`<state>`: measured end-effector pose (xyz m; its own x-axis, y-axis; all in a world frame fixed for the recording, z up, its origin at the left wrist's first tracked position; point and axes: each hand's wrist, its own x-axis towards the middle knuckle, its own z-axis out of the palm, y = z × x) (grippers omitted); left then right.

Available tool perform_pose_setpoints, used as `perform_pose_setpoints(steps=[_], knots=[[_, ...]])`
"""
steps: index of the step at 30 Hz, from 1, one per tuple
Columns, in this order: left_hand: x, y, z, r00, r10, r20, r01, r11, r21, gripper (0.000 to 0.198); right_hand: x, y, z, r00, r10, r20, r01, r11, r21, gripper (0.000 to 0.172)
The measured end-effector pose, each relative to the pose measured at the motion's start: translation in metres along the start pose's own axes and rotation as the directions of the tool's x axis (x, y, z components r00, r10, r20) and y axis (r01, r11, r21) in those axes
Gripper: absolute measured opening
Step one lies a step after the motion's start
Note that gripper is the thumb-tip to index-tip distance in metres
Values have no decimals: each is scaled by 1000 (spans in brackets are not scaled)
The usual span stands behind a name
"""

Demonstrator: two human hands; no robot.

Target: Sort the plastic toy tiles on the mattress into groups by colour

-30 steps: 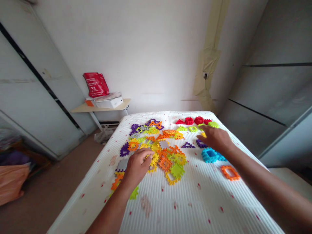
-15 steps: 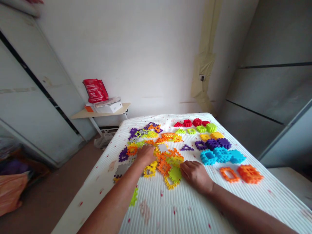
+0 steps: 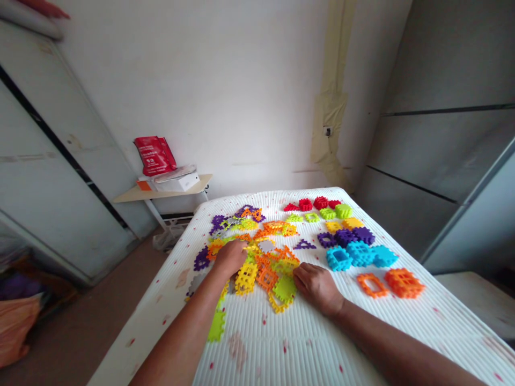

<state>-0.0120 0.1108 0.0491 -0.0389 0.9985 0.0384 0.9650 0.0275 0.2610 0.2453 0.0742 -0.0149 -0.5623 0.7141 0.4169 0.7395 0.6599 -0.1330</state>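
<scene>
I see the mixed toothed tiles (image 3: pixel 266 246) heaped mostly beyond and left of the lime square tile (image 3: pixel 285 289), the right hand (image 3: pixel 317 287) just right of it with fingers curled together, the left hand (image 3: pixel 232 257) left of it among tiles, though I cannot tell whether either pinches anything, and the stacks (image 3: pixel 360 253) well to its right.

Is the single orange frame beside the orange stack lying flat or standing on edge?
Lying flat: the orange frame shows its broad face upward, with the white ridged cover visible through its opening.
</scene>
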Motion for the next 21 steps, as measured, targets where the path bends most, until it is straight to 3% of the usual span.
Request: perform_pose_setpoints(steps=[3, 5, 6, 8, 10, 12, 15, 18, 21], knots=[[-9, -3, -2, 997, -13, -79, 7, 998, -67, 29, 1, -1, -2, 1000, 23, 19, -23, 1000, 15, 27], [-18, -1, 1, 990, -48, -131, 14, 969, -248, 33, 2, -1, -2, 999, 43, 24, -44, 999, 33, 28], [-24, 2, 5, 986, -75, -147, 11, 918, -396, 34, 2, -1, -2, 998, 55, 25, -56, 997, 46, 28], [-37, 12, 13, 980, -132, -149, -8, 722, -692, 39, 2, 0, -3, 997, 74, 21, -76, 993, 91, 27], [-51, 25, 22, 982, -147, -117, -20, 536, -844, 44, 1, 1, -5, 998, 54, -26, -48, 983, 177, 24], [-64, 40, 32, 990, -125, -68, -8, 430, -903, 43, 0, 1, -9, 993, 2, -120, 31, 961, 274, 24], [-78, 55, 47, 998, -65, 3, 25, 338, -941, 41, 0, -3, -14, 969, -90, -231, 165, 930, 329, 45], [-86, 62, 60, 1000, -14, 8, 13, 330, -944, 51, 1, -10, -13, 959, -173, -223, 238, 920, 313, 60], [-90, 65, 67, 1000, 10, 8, 5, 336, -942, 64, 2, -18, -11, 968, -180, -173, 227, 921, 316, 63]])
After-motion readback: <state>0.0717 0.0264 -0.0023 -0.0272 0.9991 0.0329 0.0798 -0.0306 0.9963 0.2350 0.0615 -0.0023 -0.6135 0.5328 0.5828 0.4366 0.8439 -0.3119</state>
